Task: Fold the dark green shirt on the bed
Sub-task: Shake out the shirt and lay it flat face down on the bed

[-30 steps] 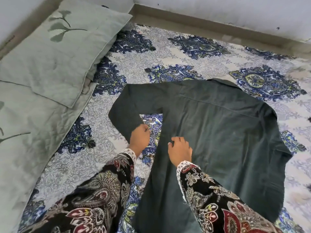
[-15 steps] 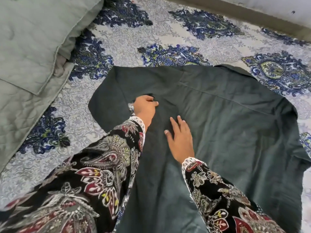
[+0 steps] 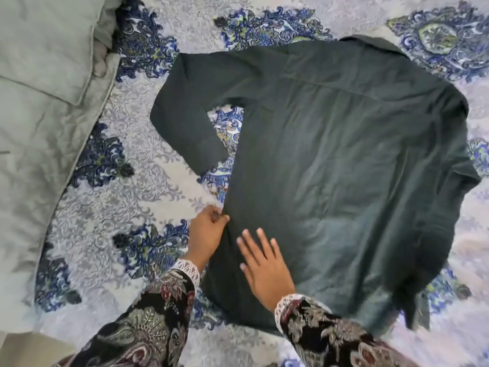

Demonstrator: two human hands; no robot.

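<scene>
- Nearest, at six o'clock, two forearms in black paisley-print sleeves with white lace cuffs reach in from the bottom edge.
- The right hand [image 3: 266, 267] lies palm down on the lower body of the dark green cotton shirt [image 3: 344, 165], fingers [image 3: 260, 241] spread apart and flat, gripping nothing.
- Just beside it at nine o'clock, the left hand [image 3: 207, 235] has its fingers pinched together on the shirt's left side seam, with a small bunch of cloth clamped between them.
- The shirt lies spread back-up across the middle of the bed's blue-and-grey floral sheet [image 3: 137, 181], collar toward twelve o'clock; its left sleeve [image 3: 185, 123] bends down at ten o'clock, apart from the body, with sheet showing in the gap.
- At three to four o'clock the shirt's right side looks rumpled and partly doubled under.
- Far left, at nine to eleven o'clock, sage green quilted pillows [image 3: 45, 83] rest well apart from the shirt.
- Risk, as I judge it: pulling the seam over while the right edge stays bunched could lock creases into the fold, and the loose sleeve may drag crookedly because nothing pins it.
</scene>
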